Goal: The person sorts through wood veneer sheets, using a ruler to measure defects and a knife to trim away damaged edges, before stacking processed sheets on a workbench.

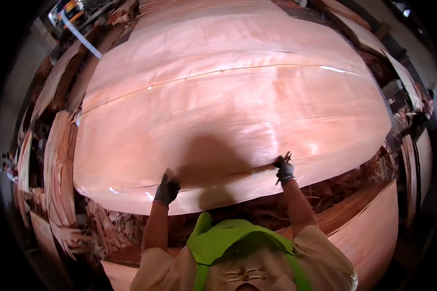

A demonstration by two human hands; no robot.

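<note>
A broad sheet of pale pinkish wood veneer (218, 102) spreads out before me, with long splits and seams across it. My left hand (167, 190), in a dark glove, lies on its near part, thumb apart from the fingers. Farther right, my right hand (284, 170), also gloved, rests on the sheet with its fingers spread. A dark, narrow gap or strip (257, 169) runs along the veneer up to the right hand; which of the two it is, I cannot tell. Neither hand visibly grips anything.
Torn veneer scraps (111, 225) lie below the sheet's near edge. Veneer stacks stand at the left (59, 169) and close by at the right (369, 218). More boards (405, 80) lean along the far right. A pale tube (80, 34) slants down at the far left.
</note>
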